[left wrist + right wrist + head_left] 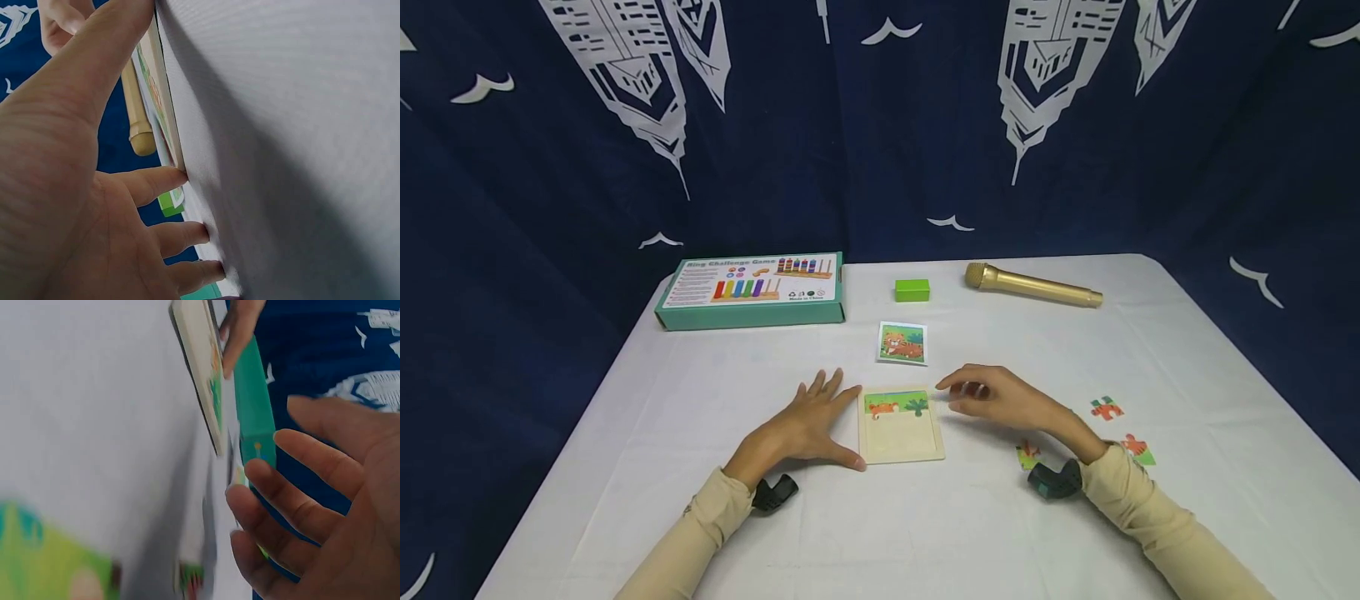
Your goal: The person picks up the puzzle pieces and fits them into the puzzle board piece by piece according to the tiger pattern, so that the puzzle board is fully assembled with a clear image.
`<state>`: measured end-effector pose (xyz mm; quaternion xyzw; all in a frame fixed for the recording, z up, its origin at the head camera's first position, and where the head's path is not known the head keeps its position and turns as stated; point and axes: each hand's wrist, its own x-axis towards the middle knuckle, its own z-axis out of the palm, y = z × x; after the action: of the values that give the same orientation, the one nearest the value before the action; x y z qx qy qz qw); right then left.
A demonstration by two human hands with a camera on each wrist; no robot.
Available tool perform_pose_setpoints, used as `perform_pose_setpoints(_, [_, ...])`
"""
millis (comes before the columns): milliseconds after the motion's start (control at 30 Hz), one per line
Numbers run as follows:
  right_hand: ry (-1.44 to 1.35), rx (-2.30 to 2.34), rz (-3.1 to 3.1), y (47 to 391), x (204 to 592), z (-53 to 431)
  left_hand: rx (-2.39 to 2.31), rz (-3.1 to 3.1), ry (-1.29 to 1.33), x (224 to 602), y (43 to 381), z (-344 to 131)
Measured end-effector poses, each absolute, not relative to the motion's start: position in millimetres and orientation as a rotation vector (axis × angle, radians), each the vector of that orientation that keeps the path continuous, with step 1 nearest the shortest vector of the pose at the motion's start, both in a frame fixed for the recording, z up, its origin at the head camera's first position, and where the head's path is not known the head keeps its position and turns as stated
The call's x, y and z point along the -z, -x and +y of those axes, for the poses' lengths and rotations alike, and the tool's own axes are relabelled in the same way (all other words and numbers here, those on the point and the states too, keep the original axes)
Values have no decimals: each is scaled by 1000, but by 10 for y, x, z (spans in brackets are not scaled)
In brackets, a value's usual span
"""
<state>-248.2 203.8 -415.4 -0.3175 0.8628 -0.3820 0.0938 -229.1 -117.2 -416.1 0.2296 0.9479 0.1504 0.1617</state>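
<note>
A square wooden puzzle board (901, 440) lies in front of me, its upper strip filled with a picture of an orange animal and green leaves, its lower part bare wood. My left hand (808, 423) is spread flat at its left side, thumb and index fingertip at the edge. My right hand (1000, 396) hovers off the upper right corner, fingers loosely bent, holding nothing in the right wrist view. Loose jigsaw pieces lie near the right forearm: a red and green piece (1107, 407), another piece (1139, 451) partly behind the sleeve, and a yellow-green piece (1027, 455).
Beyond the board stands a small tiger picture card (902, 343), with a green block (912, 290) behind it. A teal game box (750, 292) lies at the back left, a gold microphone (1033, 285) at the back right. White cloth (865, 542) covers the table.
</note>
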Motion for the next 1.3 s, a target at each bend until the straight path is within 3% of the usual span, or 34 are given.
perform_pose_setpoints(533, [710,1151,2737,2297,4188,2764,-432,2702,-659,4161,2298,-1182])
perform_pose_setpoints(1300, [699,1007,2827,2309,4402,2816,-437,2700,-644,4172,2284,-1176])
